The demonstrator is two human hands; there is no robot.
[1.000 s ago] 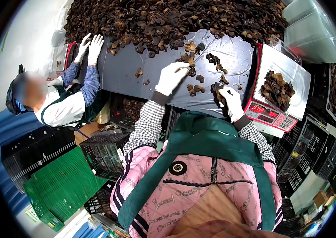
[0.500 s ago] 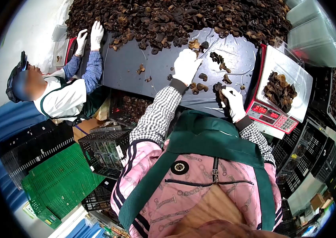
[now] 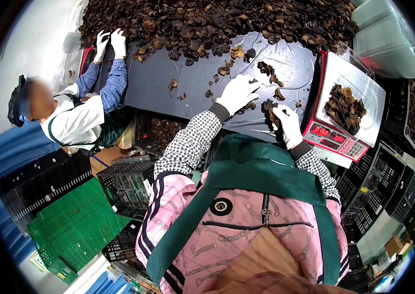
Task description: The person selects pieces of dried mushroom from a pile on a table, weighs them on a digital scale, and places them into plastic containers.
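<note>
Wood ear mushrooms point(image 3: 217, 24) lie in a broad dark heap along the far side of a grey sheet-covered table point(image 3: 158, 93). My left hand point(image 3: 238, 94), in a white glove, hovers low over the table with its fingers curled; a small dark mushroom piece shows at its fingertips. Beneath it, more pieces point(image 3: 250, 106) are partly hidden. My right hand point(image 3: 288, 125), also gloved, grips a clump of dark mushrooms point(image 3: 269, 111) at the table's near edge. Loose mushrooms point(image 3: 266, 69) are scattered beyond both hands.
To the right, a red-framed digital scale point(image 3: 332, 139) bears a mushroom pile point(image 3: 345, 109). Clear plastic containers point(image 3: 389, 39) are stacked behind it. A co-worker point(image 3: 75, 117) with gloved hands stands at the left. Black crates point(image 3: 129, 188) and a green crate point(image 3: 77, 225) stand below.
My left hand has drawn back toward me and slightly right, its fingers curling; pieces it covered now show. My right hand still holds the clump. The co-worker's head and hands have shifted slightly.
</note>
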